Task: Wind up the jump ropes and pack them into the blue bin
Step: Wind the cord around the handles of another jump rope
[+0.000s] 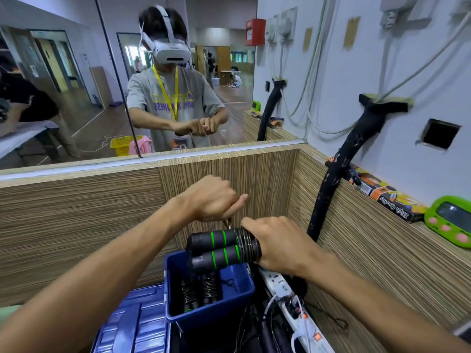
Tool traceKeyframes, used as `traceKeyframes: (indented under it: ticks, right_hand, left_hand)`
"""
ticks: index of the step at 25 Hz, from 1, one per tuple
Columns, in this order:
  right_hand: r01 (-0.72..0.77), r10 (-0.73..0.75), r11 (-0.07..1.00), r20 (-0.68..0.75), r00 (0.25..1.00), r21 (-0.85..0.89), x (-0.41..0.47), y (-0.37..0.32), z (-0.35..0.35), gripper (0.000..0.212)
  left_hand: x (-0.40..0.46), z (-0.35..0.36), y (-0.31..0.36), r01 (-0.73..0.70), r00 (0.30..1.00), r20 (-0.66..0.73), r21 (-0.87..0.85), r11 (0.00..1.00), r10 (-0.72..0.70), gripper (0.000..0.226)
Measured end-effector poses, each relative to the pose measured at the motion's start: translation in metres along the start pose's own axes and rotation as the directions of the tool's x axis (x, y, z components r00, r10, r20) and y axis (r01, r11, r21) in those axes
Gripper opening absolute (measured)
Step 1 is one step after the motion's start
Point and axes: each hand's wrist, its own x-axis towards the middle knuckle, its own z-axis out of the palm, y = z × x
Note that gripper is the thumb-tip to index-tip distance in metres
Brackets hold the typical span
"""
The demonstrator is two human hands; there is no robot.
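The right hand [277,244] has its fingers [251,222] curled around one end of the paired jump rope handles [219,248], over the section where black cord [246,244] is already wound in tight turns. The handles lie side by side, long axis roughly horizontal, free ends pointing toward the left arm. The left hand [212,198] sits just above and behind the bundle, fingers closed in a pinch on what appears to be the loose cord end; the cord itself is thin and mostly hidden below the fist, so its run cannot be traced.

The bundle is held directly above the blue bin [244,286], which stands open below the hands. Inside it are other wound jump ropes [201,293], standing on end. A blue lid [137,324] lies just left of the bin; a white power strip [288,289] runs along its right side.

Judgement: winding is nearly complete, with little free cord left. The coming move turns on one relation: the bin lies straight below the right hand, while the bundle's axis is crosswise to the upright ropes already packed. The right hand, being the carrier and the nearer, will likely need to tip the handles end-down to fit them in.
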Motion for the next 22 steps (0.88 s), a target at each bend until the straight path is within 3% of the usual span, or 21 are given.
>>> traceKeyframes:
  ticks: [3, 6, 9, 12, 14, 17, 22]
  right_hand:
    - [-0.068, 0.069, 0.996, 0.02, 0.997, -0.058, 0.002, 0.003, 0.004, 0.023]
    - [-0.196, 0.203, 0.963, 0.022, 0.979, -0.183, 0.017, 0.008, 0.011, 0.02]
    - [-0.357, 0.349, 0.916, -0.073, 0.934, -0.186, 0.032, 0.019, 0.016, 0.025]
    - [-0.438, 0.424, 0.897, -0.165, 0.89, -0.056, 0.043, 0.028, 0.019, 0.021]
    - [-0.515, 0.503, 0.857, -0.188, 0.843, -0.015, 0.047, 0.04, 0.015, 0.022]
    - [-0.563, 0.551, 0.826, -0.218, 0.806, 0.008, 0.051, 0.056, 0.011, 0.026]
    - [-0.531, 0.531, 0.845, -0.232, 0.815, 0.07, 0.054, 0.051, 0.012, 0.025]
  left_hand:
    - [0.014, -0.015, 0.016, -0.045, 0.997, -0.057, 0.105, 0.993, 0.051, 0.059]
    - [0.017, -0.01, 0.036, 0.015, 0.996, -0.091, 0.18, 0.984, 0.001, 0.057]
    - [0.017, -0.003, 0.055, 0.21, 0.976, -0.111, 0.212, 0.954, -0.19, 0.049]
    - [0.008, 0.007, 0.064, 0.472, 0.879, -0.108, 0.045, 0.881, -0.465, 0.041]
    - [0.001, 0.016, 0.068, 0.524, 0.843, -0.118, -0.044, 0.85, -0.525, 0.042]
    - [-0.019, 0.029, 0.08, 0.499, 0.837, -0.102, -0.26, 0.827, -0.538, 0.038]
    - [-0.035, 0.057, 0.073, 0.275, 0.82, -0.201, -0.682, 0.677, -0.536, 0.042]
